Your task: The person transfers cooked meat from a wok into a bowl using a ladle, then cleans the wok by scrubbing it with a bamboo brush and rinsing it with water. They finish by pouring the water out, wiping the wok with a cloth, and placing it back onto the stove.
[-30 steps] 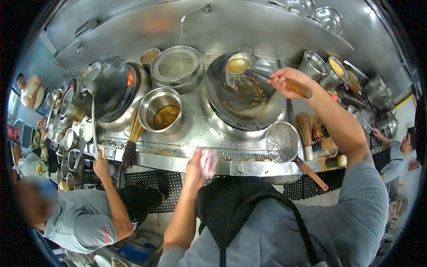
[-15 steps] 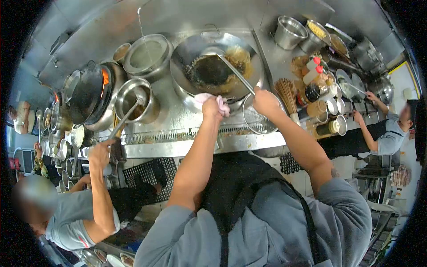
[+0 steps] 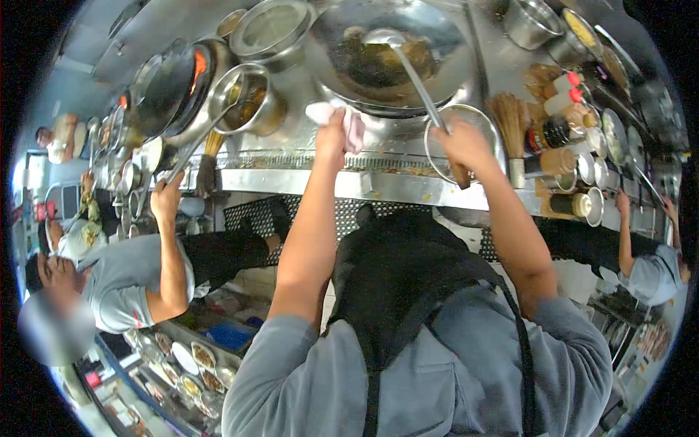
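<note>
My left hand (image 3: 332, 137) is closed around a bunched pinkish-white cloth (image 3: 354, 132), just off the near-left rim of a big steel wok (image 3: 342, 86). Dark liquid with brownish matter lies in the wok. With my right hand (image 3: 464, 148) I grip a long-handled ladle (image 3: 416, 80) near its wooden handle end. The bowl of the ladle is inside the wok, toward its far side. Beneath my right hand, on the counter's front, sits a round metal hoop (image 3: 428, 154); what fills it is partly hidden.
Right of the wok are a bamboo brush (image 3: 510, 120), red-capped bottles (image 3: 564, 102) and several jars. To the left stand a pot (image 3: 268, 116), a covered pan (image 3: 273, 33) and another wok (image 3: 164, 95) with flame beside it. Co-workers flank me; the left one (image 3: 127, 277) holds a ladle.
My view has tilted, shifting the counter upward. My left hand and cloth have come away from the wok's rim. My right hand has drawn back toward me, with the ladle still in the wok.
</note>
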`<state>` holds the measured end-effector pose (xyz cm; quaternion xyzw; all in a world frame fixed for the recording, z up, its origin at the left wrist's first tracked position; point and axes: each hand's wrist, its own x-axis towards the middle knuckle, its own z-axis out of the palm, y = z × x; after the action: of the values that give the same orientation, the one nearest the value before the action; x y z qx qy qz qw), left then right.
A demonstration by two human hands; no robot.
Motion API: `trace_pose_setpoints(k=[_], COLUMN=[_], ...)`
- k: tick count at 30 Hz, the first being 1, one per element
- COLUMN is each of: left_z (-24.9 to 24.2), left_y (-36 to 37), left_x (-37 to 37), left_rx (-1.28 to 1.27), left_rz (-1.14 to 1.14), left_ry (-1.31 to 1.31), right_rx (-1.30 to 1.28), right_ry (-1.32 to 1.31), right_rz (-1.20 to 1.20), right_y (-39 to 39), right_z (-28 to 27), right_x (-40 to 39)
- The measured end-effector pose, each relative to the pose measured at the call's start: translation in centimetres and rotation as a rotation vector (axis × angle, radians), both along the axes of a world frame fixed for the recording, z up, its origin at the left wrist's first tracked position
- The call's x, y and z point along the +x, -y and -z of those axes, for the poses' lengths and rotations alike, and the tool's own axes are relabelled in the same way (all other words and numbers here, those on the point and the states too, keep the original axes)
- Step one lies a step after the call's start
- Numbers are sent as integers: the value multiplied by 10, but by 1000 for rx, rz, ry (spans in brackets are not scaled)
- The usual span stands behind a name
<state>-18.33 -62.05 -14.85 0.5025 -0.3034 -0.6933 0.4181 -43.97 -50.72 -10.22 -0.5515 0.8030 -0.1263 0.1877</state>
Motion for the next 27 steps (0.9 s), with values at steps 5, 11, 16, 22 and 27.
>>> trace_pose_setpoints(k=[5, 11, 16, 22, 27], left_z=[147, 111, 108, 107, 68], left_y=[-37, -57, -102, -221, -358], left_x=[118, 92, 129, 303, 501], left_rx=[43, -130, -120, 159, 567], left_rz=[355, 331, -87, -827, -1255], left_ry=[157, 1507, 1199, 1039, 914], right_rx=[-179, 387, 417, 349, 314], right_ry=[296, 841, 734, 647, 578], right_rz=[168, 154, 29, -127, -195], right_y=[-123, -181, -152, -95, -66], right_z=[-23, 126, 177, 201, 208], right_x=[-33, -24, -3, 17, 40])
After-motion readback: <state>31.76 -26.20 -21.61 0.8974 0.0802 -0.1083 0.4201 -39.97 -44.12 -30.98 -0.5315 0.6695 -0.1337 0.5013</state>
